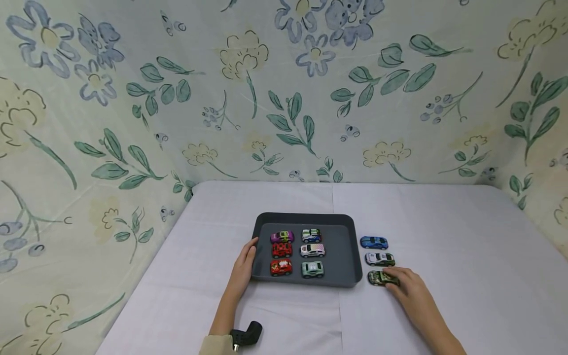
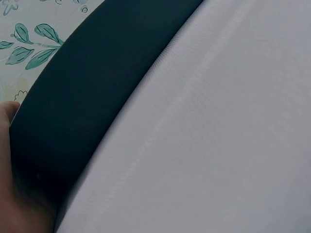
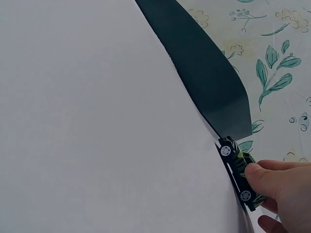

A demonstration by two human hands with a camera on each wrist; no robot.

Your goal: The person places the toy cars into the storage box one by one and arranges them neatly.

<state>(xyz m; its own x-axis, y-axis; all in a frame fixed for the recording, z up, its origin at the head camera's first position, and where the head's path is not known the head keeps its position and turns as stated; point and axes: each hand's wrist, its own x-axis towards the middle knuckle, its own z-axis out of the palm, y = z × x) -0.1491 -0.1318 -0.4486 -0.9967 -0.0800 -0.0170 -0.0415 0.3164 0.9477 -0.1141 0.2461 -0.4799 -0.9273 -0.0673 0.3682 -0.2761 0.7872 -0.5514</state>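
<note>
A dark grey tray (image 1: pixel 341 249) lies on the white-covered table. My left hand (image 1: pixel 242 266) holds its left edge, fingertips at the rim; in the left wrist view part of that hand (image 2: pixel 14 194) lies against the tray's end. Right of the tray, my right hand (image 1: pixel 414 291) pinches a dark green patterned toy car (image 1: pixel 377 277). The right wrist view shows the thumb on the side of this toy car (image 3: pixel 236 165), its wheels at the table surface. Just beyond it are a white toy car (image 1: pixel 379 259) and a blue toy car (image 1: pixel 374 242).
Inside the tray, two columns of toy cars stand: a purple one (image 1: pixel 282 236), red ones (image 1: pixel 281 267), a multicoloured one (image 1: pixel 311 235), a white-pink one (image 1: pixel 312 250) and a mint green one (image 1: pixel 312 269). Floral cloth (image 1: pixel 284 64) hangs behind the table.
</note>
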